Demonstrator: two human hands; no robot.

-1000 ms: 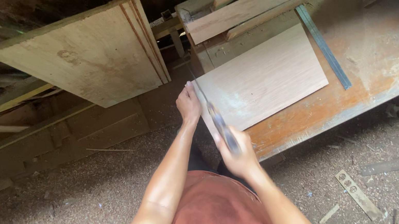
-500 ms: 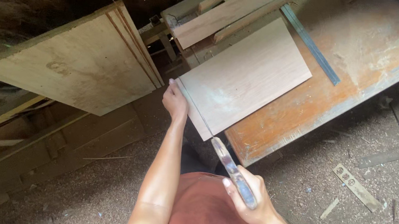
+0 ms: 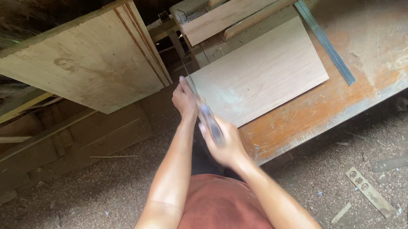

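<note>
Left hand (image 3: 185, 97): gripped the near corner of the pale rectangular wooden board (image 3: 260, 72).
Right hand (image 3: 224, 143): fingers wrapped around a blurred handsaw handle (image 3: 209, 120).
Board: lay flat on the orange-stained workbench (image 3: 355, 98).

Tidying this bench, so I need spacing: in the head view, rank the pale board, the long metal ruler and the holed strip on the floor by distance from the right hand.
1. pale board, just ahead of the right hand.
2. holed strip, floor, rightward.
3. metal ruler, beyond the board.
</note>
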